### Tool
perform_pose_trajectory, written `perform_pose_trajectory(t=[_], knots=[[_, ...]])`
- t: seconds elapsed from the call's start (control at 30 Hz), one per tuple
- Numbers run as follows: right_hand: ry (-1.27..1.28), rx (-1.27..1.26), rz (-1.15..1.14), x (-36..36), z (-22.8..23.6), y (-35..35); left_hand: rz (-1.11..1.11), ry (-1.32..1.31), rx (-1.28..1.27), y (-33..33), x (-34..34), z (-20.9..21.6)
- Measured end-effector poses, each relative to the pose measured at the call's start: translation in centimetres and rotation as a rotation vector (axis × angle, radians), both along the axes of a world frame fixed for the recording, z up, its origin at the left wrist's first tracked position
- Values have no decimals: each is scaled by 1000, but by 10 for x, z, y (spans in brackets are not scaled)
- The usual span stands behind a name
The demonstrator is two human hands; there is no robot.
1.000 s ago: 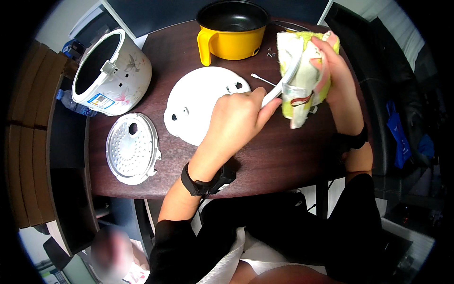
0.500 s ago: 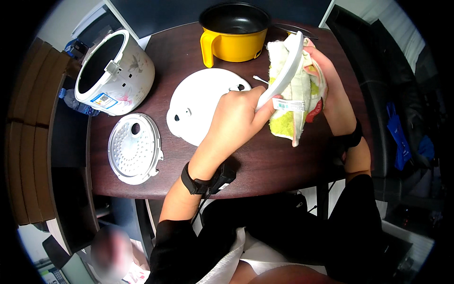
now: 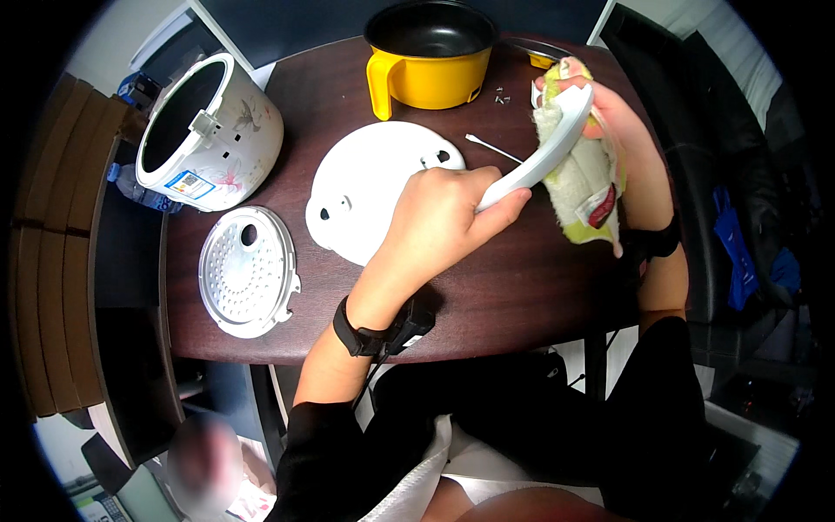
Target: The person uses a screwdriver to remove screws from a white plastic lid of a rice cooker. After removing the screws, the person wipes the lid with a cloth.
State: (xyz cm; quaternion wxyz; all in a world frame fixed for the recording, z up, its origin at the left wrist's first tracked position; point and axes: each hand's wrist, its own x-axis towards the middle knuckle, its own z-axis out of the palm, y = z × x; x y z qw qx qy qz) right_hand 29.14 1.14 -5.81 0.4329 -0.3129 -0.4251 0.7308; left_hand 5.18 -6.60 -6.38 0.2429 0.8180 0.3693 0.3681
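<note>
My left hand (image 3: pixel 439 209) is closed round the lower end of a curved white handle (image 3: pixel 548 150), which tilts up to the right. My right hand (image 3: pixel 616 113) grips a fluffy cream and yellow-green cloth (image 3: pixel 574 187) near the handle's upper end; its fingers are partly hidden behind the cloth and handle. Under and left of my left hand, a round white lid (image 3: pixel 355 187) with small openings lies flat on the table. A perforated silvery inner lid (image 3: pixel 248 283) rests at the left. Behind it stands a white rice cooker body (image 3: pixel 248 130) with a flower print, its top uncovered.
A yellow pot (image 3: pixel 444 78) with a black inside stands at the back of the dark wooden table (image 3: pixel 513 304). Several small screws (image 3: pixel 502 97) and a thin screwdriver (image 3: pixel 492 146) lie right of it. Stacked brown boxes (image 3: pixel 52 322) rise at the far left.
The cloth has shifted right and the handle has turned to show more of its outer face. My right hand has moved slightly right. The screws and screwdriver shaft are now uncovered.
</note>
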Motion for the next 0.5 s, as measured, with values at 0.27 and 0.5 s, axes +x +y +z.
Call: perform_pose_trajectory(t=[0.27,0.5], knots=[[-27,-43,-30,11,-1,12,6,-6,44,-1,-2,-1],[42,-36,121,4,-6,7,-21,-41,-11,-1,-1,-3]])
